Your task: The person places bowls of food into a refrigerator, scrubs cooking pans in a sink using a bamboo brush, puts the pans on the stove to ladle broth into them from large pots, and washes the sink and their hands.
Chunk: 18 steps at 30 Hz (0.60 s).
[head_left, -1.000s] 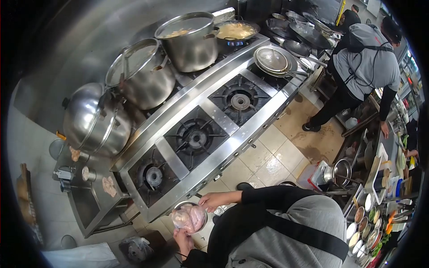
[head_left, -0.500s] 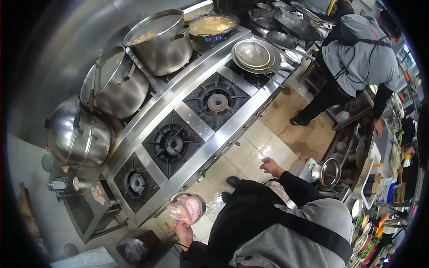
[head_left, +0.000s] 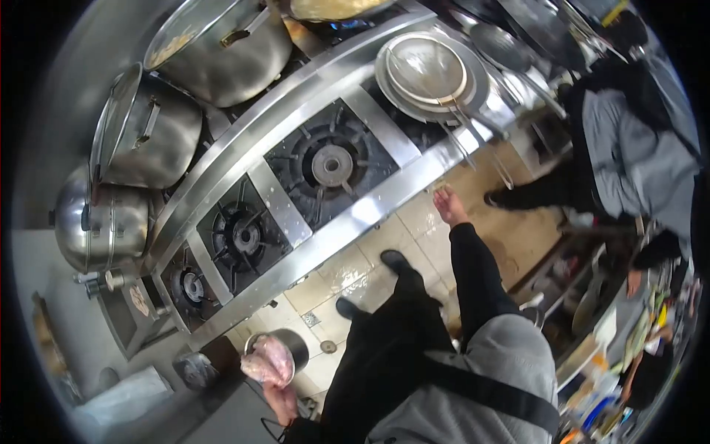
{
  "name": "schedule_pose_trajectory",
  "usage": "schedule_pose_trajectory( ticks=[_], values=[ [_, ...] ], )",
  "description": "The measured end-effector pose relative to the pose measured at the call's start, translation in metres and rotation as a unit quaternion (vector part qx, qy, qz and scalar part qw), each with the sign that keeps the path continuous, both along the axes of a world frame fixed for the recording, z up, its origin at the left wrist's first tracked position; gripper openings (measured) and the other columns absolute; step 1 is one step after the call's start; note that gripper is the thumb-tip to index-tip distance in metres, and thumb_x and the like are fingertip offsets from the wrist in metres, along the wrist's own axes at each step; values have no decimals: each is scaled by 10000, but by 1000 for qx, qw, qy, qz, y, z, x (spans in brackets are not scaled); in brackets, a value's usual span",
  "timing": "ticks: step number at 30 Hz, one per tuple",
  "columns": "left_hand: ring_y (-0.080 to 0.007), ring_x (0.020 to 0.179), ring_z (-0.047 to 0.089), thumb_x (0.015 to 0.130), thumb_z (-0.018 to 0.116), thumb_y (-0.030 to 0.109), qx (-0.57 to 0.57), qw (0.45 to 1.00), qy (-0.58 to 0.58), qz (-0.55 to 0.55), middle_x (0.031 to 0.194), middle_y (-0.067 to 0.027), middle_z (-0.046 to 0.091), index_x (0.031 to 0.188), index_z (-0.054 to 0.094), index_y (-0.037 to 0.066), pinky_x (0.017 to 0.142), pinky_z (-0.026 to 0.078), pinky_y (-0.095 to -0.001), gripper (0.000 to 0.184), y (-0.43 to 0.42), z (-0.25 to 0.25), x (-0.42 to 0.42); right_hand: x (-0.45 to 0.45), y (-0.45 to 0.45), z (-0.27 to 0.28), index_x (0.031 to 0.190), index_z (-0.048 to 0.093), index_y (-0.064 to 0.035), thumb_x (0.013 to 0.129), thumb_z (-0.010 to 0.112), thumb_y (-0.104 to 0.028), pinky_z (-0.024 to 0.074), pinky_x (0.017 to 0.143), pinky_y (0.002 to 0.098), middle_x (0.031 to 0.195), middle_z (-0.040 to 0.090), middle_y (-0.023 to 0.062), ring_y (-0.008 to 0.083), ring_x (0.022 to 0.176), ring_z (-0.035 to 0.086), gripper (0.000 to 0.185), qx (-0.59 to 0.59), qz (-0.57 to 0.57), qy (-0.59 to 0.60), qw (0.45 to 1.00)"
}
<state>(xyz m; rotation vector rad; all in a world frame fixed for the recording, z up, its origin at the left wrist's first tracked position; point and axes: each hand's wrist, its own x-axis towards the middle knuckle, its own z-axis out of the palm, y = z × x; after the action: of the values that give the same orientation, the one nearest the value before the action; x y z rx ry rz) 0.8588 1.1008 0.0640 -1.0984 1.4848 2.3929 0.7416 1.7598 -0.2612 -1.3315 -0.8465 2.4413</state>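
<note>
My left hand is closed at the near rim of a metal pot, low at the left beside the stove. Pieces of raw pink meat fill the pot, and they partly hide my fingertips. My right hand is stretched forward with nothing in it, fingers apart and slightly curled. It is close to the stove's front edge, below the handles of a wire strainer that rests on stacked pans.
The stove has several burners. Large stockpots and a lidded pot line its back. A pan of yellowish food sits over a flame. Another person stands at the right. The tiled floor looks wet.
My view has shifted closer to the stove. My right hand has reached forward, nearer the strainer handles. The pot of meat stays with my left hand. The other person appears farther right and lower.
</note>
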Motion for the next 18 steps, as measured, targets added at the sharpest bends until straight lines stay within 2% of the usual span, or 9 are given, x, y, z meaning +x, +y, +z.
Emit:
schedule_pose_trajectory(
  ticks=[2,4,5,6,8,9,11,18],
  values=[
    [-181,947,647,911,510,18,10,999,-26,33,1139,-99,654,1258,562,-27,803,546,-276,354,-5,-9,15,-28,24,-12,1416,410,-80,1017,507,-323,452,1007,359,1403,476,137,232,1181,521,477,-24,-44,-11,999],
    [-202,993,658,943,487,48,-41,994,-53,85,1205,-127,644,1318,523,-42,818,564,-309,386,22,7,15,-47,35,-2,1412,415,-75,1028,449,-272,446,1013,366,1417,460,132,232,1204,507,433,-52,-78,-25,995],
    [-203,985,659,949,483,55,-47,994,-32,99,1205,-131,644,1315,526,-42,818,566,-308,381,45,20,11,-47,40,-20,1292,509,-53,1034,429,-271,505,949,389,1200,560,84,241,1059,578,348,-11,-79,19,997],
    [-204,977,659,954,479,63,-55,992,-13,112,1205,-135,645,1312,528,-43,819,567,-307,376,66,32,7,-53,43,-21,1256,528,-52,1022,410,-234,516,929,392,1157,574,81,236,1031,587,319,-13,-79,21,997],
    [-257,1094,631,922,465,47,-20,995,-14,92,1304,-152,589,1363,471,-27,947,538,-377,447,50,22,20,-59,49,-22,1185,565,-51,999,373,-159,537,889,397,1070,601,76,226,975,603,289,-14,-79,23,997],
    [-284,1153,617,906,458,39,-2,997,-16,82,1354,-160,561,1389,443,-19,1011,523,-412,486,43,18,26,-59,53,-35,1269,534,-49,989,325,-133,517,890,398,1143,618,99,257,994,598,360,-28,-80,22,996],
    [-280,1162,614,908,460,40,-1,996,-20,87,1348,-155,569,1378,458,-20,1018,520,-416,474,36,8,35,-54,60,-54,1260,534,-47,982,333,-116,517,895,409,1118,618,87,256,1004,596,350,-33,-73,-1,997],
    [-266,1161,617,920,456,41,-18,992,-22,119,1307,-149,602,1336,513,-24,1018,522,-419,425,68,13,35,-55,53,-17,1221,539,-55,977,350,-104,519,888,427,1087,613,72,246,988,590,313,-21,-66,-20,997]
  ],
)
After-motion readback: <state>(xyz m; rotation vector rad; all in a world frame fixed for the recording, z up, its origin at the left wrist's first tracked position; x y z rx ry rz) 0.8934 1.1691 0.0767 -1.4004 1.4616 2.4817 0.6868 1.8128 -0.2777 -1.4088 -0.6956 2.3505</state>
